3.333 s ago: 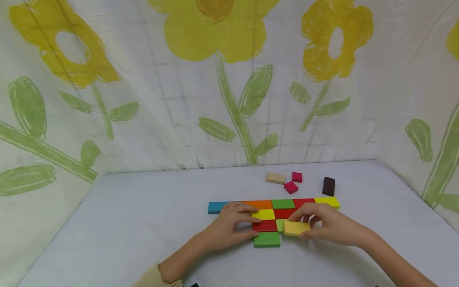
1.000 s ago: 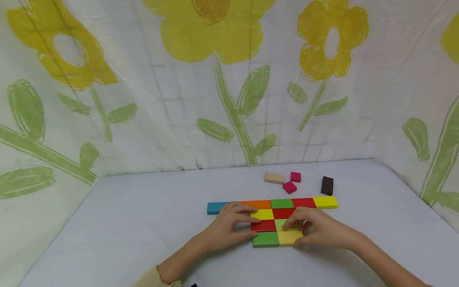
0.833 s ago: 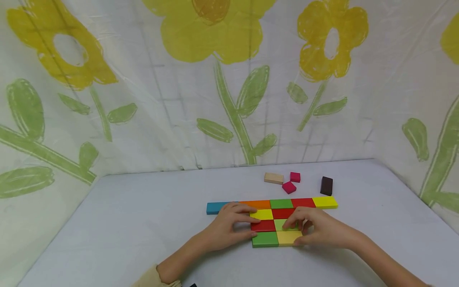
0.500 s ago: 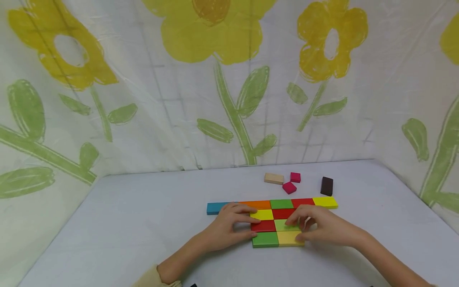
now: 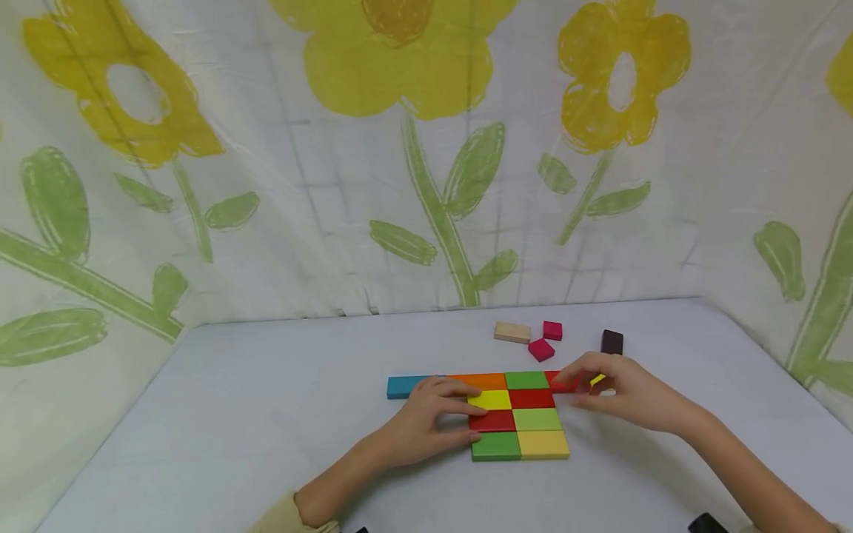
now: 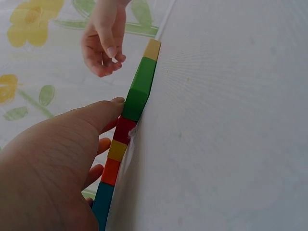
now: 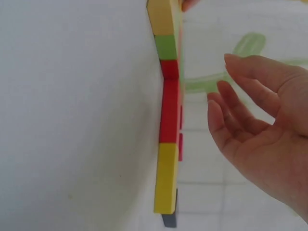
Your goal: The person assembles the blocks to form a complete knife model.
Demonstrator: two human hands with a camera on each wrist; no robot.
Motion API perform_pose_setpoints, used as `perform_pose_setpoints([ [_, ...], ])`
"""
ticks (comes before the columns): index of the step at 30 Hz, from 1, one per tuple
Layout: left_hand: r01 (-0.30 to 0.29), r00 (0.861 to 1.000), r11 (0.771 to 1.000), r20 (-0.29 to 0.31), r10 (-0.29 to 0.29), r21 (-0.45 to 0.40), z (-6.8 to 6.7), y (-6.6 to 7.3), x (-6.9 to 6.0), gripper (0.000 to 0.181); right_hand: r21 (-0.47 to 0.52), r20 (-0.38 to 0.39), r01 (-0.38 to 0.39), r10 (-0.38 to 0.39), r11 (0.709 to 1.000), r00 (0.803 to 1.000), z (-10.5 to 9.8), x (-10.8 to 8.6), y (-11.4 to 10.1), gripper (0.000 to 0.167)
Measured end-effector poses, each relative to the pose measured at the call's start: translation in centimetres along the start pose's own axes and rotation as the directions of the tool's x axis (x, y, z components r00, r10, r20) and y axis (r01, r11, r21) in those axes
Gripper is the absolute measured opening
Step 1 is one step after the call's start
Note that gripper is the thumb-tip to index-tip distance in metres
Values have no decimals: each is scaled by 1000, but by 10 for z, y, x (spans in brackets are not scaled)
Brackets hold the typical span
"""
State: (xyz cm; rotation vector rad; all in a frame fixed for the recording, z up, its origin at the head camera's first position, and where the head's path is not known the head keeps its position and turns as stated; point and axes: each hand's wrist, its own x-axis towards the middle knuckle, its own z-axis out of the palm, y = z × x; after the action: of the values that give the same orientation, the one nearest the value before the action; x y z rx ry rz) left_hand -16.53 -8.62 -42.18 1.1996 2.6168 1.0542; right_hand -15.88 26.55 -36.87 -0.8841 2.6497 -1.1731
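Flat coloured wooden blocks lie edge to edge on the table. A long row runs from a blue block [image 5: 403, 387] past an orange block [image 5: 492, 380] to a yellow block [image 7: 166, 178], mostly hidden in the head view. Three pairs sit in front; the nearest joins a green block [image 5: 496, 446] and a pale yellow block [image 5: 545, 445]. My left hand [image 5: 429, 422] rests against the pairs' left side, fingertips on the yellow, red and green blocks. My right hand [image 5: 629, 392], loosely bent and holding nothing, hovers above the row's right end, apart from the blocks in the right wrist view.
Behind the row lie a plain wooden block [image 5: 512, 332], two small pink blocks [image 5: 541, 349], and a dark brown block [image 5: 611, 341] partly covered by my right hand. A white cloth with printed flowers [image 5: 400, 170] stands behind the table [image 5: 266, 414].
My right hand brought the pale yellow block down beside the front green one, let it go, then moved up and right over the long row's end. My left hand stays in place.
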Motion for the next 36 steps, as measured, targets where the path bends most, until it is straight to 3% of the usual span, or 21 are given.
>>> perform_pose_setpoints([
  [8,7,1000,1000,3,-7,1,0,0,0,33,-55,-70,-81,77,995,995,-16,7,3,32],
  [20,1,1000,1000,-7,-1,11,1,1,0,33,-102,-150,-114,98,988,984,-31,21,9,32],
  [26,17,1000,1000,5,-17,0,0,2,0,33,-95,-175,-179,160,979,971,-34,22,15,33],
  [36,29,999,1000,15,-29,-8,-1,2,0,33,-164,-247,-267,222,950,943,-31,22,32,36],
])
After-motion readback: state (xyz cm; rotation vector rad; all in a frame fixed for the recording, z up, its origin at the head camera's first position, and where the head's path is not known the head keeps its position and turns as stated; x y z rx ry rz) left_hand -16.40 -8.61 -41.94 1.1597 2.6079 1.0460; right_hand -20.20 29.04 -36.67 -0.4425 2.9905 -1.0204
